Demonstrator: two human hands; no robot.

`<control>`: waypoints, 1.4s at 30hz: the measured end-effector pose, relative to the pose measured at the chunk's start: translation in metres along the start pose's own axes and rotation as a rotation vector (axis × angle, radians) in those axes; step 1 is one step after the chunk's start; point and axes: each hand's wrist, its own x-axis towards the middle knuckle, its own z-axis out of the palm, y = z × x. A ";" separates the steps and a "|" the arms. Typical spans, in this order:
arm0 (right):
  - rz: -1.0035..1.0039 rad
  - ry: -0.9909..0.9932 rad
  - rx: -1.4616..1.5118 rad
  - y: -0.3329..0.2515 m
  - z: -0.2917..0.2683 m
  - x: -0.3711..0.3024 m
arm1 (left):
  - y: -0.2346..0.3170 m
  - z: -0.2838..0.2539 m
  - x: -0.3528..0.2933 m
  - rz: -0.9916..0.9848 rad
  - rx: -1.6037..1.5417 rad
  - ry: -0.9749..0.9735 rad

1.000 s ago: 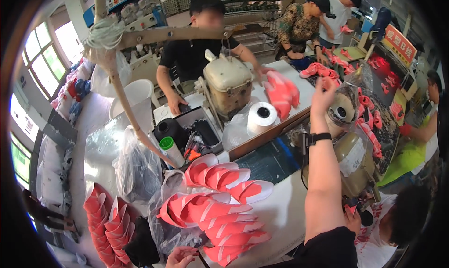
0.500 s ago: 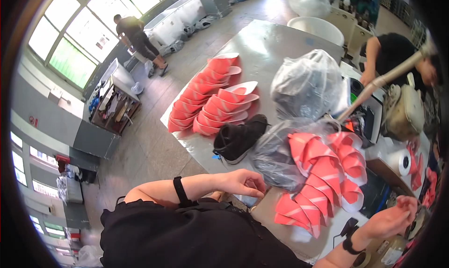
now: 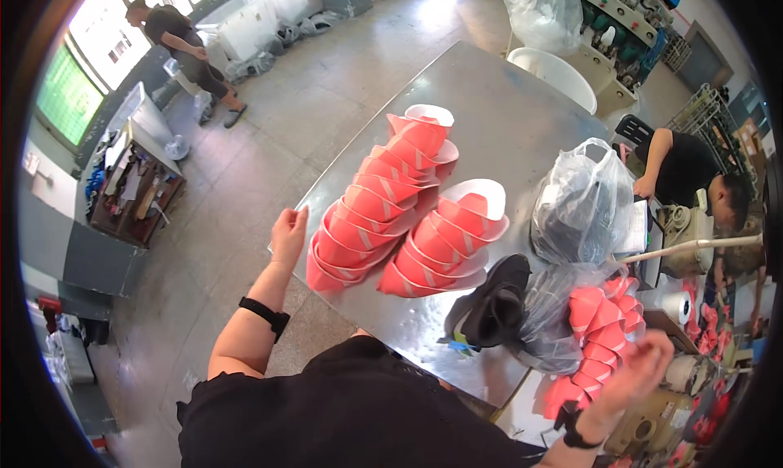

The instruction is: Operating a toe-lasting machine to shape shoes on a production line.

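My left hand is at the left corner of the metal-topped table, its fingers curled together. Whether it grips the edge cannot be made out. Just right of it stand two stacks of nested coral shoe uppers with white linings, a longer stack and a shorter stack. My right hand, a little blurred, is held over more coral uppers at the lower right, fingers apart and nothing visible in them. A black shoe sits between the stacks and a clear plastic bag.
A filled plastic bag stands on the table's right side. Beyond it, a co-worker bends over a sewing machine. A white tub is past the far edge. Another person stands by the windows; a shelf cart is at left.
My view has turned left, nearer the stacks. My left hand has moved from the table's front, by the black shoe, out to its left corner. My right hand is now over the right-hand uppers.
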 end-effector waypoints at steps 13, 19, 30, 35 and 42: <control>-0.110 -0.894 -0.594 0.144 0.609 0.095 | -0.114 -0.038 0.054 -0.954 -0.566 -1.074; 0.191 -1.560 -0.917 0.194 0.666 0.082 | -0.092 -0.038 0.077 -1.169 -1.077 -1.166; 0.542 -1.339 -0.139 0.213 0.614 0.083 | -0.093 0.016 0.083 -0.912 -1.081 -0.842; 0.168 -0.943 0.267 0.116 0.583 0.108 | -0.045 -0.041 0.158 -0.508 -0.941 -0.843; -0.214 -0.525 0.086 -0.053 0.429 0.052 | 0.026 -0.072 0.259 0.029 -0.873 -1.220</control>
